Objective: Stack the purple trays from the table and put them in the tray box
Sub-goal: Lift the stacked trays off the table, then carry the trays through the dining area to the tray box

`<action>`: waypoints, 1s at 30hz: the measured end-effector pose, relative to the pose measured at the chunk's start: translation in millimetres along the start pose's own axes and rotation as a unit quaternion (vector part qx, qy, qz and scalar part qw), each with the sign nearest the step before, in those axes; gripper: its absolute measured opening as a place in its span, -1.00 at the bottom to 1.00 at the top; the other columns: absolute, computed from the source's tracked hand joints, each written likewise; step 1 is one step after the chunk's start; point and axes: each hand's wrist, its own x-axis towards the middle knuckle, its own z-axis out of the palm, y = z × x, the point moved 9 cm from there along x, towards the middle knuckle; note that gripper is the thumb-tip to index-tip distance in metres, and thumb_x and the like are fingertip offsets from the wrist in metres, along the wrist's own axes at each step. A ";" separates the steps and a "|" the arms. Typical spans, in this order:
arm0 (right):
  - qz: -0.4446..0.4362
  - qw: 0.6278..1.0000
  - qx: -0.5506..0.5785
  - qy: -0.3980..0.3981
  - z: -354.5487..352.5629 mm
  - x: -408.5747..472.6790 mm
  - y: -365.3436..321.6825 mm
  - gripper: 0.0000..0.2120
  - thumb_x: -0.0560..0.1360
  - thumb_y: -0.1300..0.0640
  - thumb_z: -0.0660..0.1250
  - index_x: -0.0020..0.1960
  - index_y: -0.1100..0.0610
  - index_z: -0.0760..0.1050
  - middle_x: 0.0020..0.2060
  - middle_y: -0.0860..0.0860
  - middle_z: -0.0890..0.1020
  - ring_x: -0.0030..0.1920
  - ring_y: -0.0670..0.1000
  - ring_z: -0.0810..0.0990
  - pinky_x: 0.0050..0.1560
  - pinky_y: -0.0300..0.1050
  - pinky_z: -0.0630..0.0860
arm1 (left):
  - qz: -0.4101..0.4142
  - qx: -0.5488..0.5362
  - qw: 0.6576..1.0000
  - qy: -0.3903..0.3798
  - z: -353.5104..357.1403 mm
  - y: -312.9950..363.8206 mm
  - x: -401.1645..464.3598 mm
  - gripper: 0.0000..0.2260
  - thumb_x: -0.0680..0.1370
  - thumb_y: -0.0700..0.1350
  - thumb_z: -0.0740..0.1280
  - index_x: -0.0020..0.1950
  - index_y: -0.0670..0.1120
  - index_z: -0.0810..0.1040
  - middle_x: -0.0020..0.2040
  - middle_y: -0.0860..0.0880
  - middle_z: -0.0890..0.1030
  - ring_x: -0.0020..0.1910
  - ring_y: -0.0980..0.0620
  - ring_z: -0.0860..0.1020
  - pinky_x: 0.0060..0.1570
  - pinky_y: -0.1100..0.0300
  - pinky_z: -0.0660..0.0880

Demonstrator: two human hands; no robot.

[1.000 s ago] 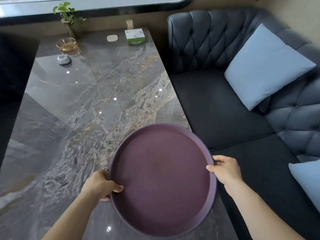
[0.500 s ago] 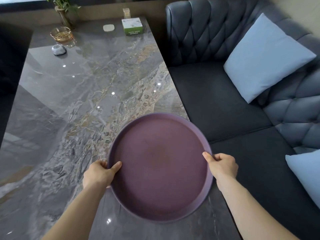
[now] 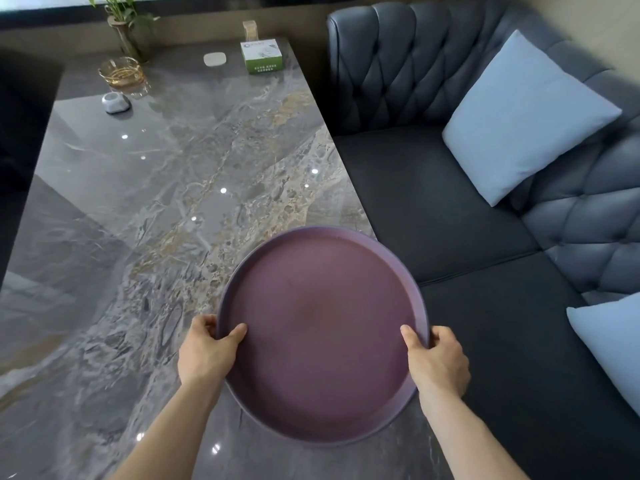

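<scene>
A round purple tray (image 3: 322,327) with a raised rim is held over the near right corner of the grey marble table (image 3: 156,209). My left hand (image 3: 204,351) grips its left rim, thumb inside the tray. On the opposite rim my right hand (image 3: 436,362) does the same, thumb lying on the tray's inner face. The tray juts a little past the table's right edge toward the sofa. Whether more trays lie beneath it I cannot tell. No tray box is in view.
A dark tufted sofa (image 3: 450,209) with light blue cushions (image 3: 523,116) stands right of the table. At the table's far end are a potted plant (image 3: 124,26), a glass ashtray (image 3: 121,72), a small white gadget (image 3: 114,102), a white pad (image 3: 214,59) and a green-and-white box (image 3: 261,56).
Both hands have slid nearer along the tray's rim, thumbs now further inside. The tray has shifted slightly away from me over the table corner.
</scene>
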 end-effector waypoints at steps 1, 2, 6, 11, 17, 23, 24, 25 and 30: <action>-0.002 1.000 0.011 -0.004 -0.5 -0.6 0.5 -0.52 0.49 -0.21 0.42 0.22 0.11 0.51 0.03 0.07 0.66 0.05 0.23 0.64 -0.08 0.03 0.49 | -0.004 -0.020 1.000 -0.005 0.2 -1.9 -2.6 -0.62 0.38 0.08 0.52 0.11 0.06 0.48 -0.05 0.04 0.64 -0.08 -0.08 0.61 0.00 -0.04 0.55; -0.003 0.999 0.030 -0.012 -0.8 -2.0 -0.3 -0.53 0.50 -0.20 0.42 0.23 0.11 0.49 0.03 0.05 0.64 0.04 0.23 0.64 -0.06 0.03 0.51 | -0.007 -0.042 0.999 -0.011 -0.4 -3.2 -5.8 -0.63 0.39 0.07 0.52 0.10 0.07 0.46 -0.04 0.04 0.63 -0.07 -0.09 0.62 0.03 -0.07 0.56; -0.004 0.980 0.190 -0.058 -7.2 -8.7 -12.7 -0.71 0.54 -0.03 0.43 0.13 0.09 0.45 -0.03 0.03 0.61 -0.18 0.01 0.59 -0.31 -0.13 0.46 | -0.026 -0.172 0.984 -0.047 -4.5 6.5 -18.9 -0.63 0.47 -0.05 0.46 0.19 0.04 0.38 0.06 -0.05 0.60 -0.10 -0.03 0.62 -0.12 0.01 0.55; -0.025 0.959 0.262 -0.106 -29.9 -23.0 -37.4 -0.78 0.59 0.05 0.37 0.17 0.10 0.43 -0.02 0.06 0.59 -0.11 0.06 0.58 -0.24 -0.07 0.47 | -0.011 -0.233 0.970 -0.066 -30.5 35.3 -33.8 -0.54 0.52 -0.14 0.43 0.35 -0.08 0.33 0.21 -0.15 0.54 0.06 -0.15 0.60 0.06 -0.10 0.57; -0.076 0.944 0.298 -0.118 -80.4 -59.3 -74.1 -0.71 0.60 0.11 0.35 0.31 0.09 0.50 0.07 0.03 0.66 0.05 0.10 0.65 0.13 0.08 0.60 | 0.067 -0.267 0.959 -0.066 -85.7 76.9 -68.8 -0.54 0.53 -0.19 0.40 0.43 -0.08 0.42 0.22 -0.09 0.60 0.06 -0.09 0.62 0.08 -0.06 0.57; -0.123 0.936 0.312 -0.104 -141.7 -113.4 -98.9 -0.77 0.62 0.09 0.33 0.23 0.13 0.58 0.02 0.08 0.70 0.04 0.14 0.69 0.19 0.16 0.63 | 0.129 -0.307 0.939 -0.087 -150.6 108.7 -119.7 -0.56 0.57 -0.33 0.30 0.43 -0.08 0.46 0.21 -0.13 0.65 0.14 -0.15 0.63 0.25 -0.13 0.52; -0.127 0.935 0.317 -0.100 -152.2 -124.4 -101.5 -0.79 0.62 0.08 0.32 0.21 0.13 0.57 0.02 0.09 0.69 0.04 0.15 0.68 0.17 0.15 0.63 | 0.135 -0.313 0.936 -0.087 -162.9 111.3 -128.9 -0.55 0.57 -0.34 0.30 0.45 -0.11 0.44 0.22 -0.15 0.64 0.15 -0.15 0.62 0.24 -0.10 0.52; -0.131 0.933 0.322 -0.097 -162.7 -136.5 -103.6 -0.79 0.62 0.06 0.32 0.19 0.12 0.56 0.02 0.09 0.69 0.05 0.15 0.67 0.16 0.13 0.62 | 0.143 -0.319 0.933 -0.085 -175.5 112.8 -136.9 -0.54 0.56 -0.35 0.30 0.46 -0.12 0.44 0.23 -0.16 0.63 0.14 -0.15 0.61 0.23 -0.07 0.52; -0.147 0.920 0.356 -0.072 -206.8 -203.1 -105.5 -0.70 0.62 -0.02 0.30 0.30 0.07 0.47 0.02 -0.03 0.60 0.02 0.02 0.60 0.10 0.03 0.52 | 0.186 -0.322 0.924 -0.090 -239.2 115.3 -172.6 -0.57 0.55 -0.32 0.31 0.41 -0.09 0.49 0.20 -0.13 0.64 0.15 -0.16 0.62 0.26 -0.12 0.52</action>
